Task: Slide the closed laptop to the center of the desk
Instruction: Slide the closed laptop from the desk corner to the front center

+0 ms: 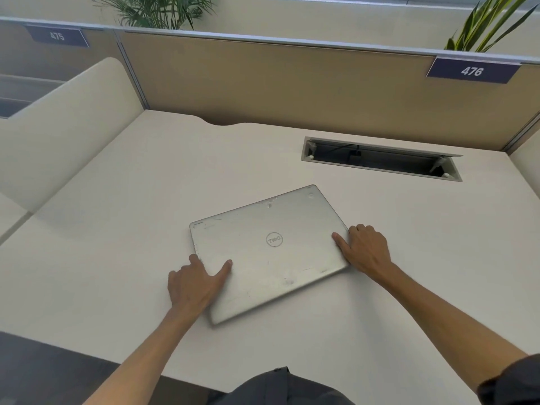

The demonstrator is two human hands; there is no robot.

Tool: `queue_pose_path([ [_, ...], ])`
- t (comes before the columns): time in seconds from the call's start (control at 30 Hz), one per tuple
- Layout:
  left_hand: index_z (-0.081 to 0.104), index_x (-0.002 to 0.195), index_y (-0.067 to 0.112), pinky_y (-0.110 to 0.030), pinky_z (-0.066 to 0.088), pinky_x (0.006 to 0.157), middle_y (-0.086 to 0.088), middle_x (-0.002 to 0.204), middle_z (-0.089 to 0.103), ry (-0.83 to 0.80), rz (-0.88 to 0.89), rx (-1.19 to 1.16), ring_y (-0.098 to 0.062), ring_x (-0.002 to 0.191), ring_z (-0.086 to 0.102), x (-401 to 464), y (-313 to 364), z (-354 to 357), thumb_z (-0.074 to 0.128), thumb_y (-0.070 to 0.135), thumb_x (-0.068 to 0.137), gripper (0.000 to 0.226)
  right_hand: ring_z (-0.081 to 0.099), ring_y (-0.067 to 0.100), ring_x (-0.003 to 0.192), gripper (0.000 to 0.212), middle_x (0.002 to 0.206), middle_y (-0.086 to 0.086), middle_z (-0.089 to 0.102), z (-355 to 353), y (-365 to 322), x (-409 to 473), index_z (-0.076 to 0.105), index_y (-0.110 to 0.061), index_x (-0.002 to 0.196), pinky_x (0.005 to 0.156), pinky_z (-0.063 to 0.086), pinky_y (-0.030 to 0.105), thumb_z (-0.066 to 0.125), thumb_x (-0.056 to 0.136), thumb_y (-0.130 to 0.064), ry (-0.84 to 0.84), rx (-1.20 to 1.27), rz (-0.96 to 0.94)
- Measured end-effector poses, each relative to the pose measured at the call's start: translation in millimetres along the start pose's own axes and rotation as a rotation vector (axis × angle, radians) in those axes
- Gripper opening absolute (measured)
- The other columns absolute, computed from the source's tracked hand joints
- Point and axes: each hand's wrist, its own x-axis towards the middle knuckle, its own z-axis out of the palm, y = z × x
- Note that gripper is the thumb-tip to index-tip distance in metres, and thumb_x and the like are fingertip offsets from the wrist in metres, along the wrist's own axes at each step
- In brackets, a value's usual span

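A closed silver laptop (268,252) with a round logo on its lid lies flat on the white desk (122,200), turned at an angle, near the middle and towards the front. My left hand (195,283) grips its near-left edge, thumb on the lid and fingers along the side. My right hand (365,249) holds the right edge, thumb on the lid and fingers curled over the rim.
An open cable slot (380,159) with a plug inside is cut into the desk at the back right. A tan partition (277,83) with a sign reading 476 (472,71) closes the back. A cream side divider (64,133) stands at the left. Plants rise behind the partition.
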Motion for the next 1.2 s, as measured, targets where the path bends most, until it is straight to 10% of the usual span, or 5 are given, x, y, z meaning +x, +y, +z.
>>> queue_pose_path([
  [0.17, 0.052, 0.095, 0.012, -0.039, 0.034, 0.078, -0.003, 0.082, 0.063, 0.018, -0.007, 0.129, -0.026, 0.081, 0.058, 1.0, 2.5, -7.4, 0.024, 0.088, 0.071, 0.085, 0.058, 0.032, 0.09, 0.049, 0.106, 0.01, 0.06, 1.1, -2.2, -0.2, 0.058, -0.009, 0.11, 0.069, 0.039, 0.038, 0.04, 0.097, -0.053, 0.017, 0.04, 0.01],
  [0.4, 0.042, 0.129, 0.007, -0.043, 0.029, 0.101, -0.013, 0.131, 0.038, -0.078, -0.229, -0.513, -0.031, 0.128, 0.031, -24.6, 17.7, 9.3, 0.07, 0.049, 0.078, 0.072, 0.044, 0.026, 0.126, 0.063, 0.132, 0.005, 0.048, 5.0, -8.8, 9.1, 0.045, -0.017, 0.139, 0.093, 0.041, 0.038, 0.058, 0.088, -0.052, -0.186, 0.629, 0.195],
  [1.2, 0.064, 0.11, 0.014, -0.049, 0.047, 0.094, -0.012, 0.114, 0.062, 0.009, -0.436, -0.96, -0.036, 0.109, 0.052, 18.0, 26.1, -1.4, 0.058, 0.033, 0.049, 0.065, 0.051, 0.029, 0.12, 0.061, 0.127, 0.01, 0.051, 3.1, -29.7, -32.9, 0.052, -0.014, 0.133, 0.099, 0.042, 0.039, 0.072, 0.082, -0.04, -0.063, 0.897, 0.502],
])
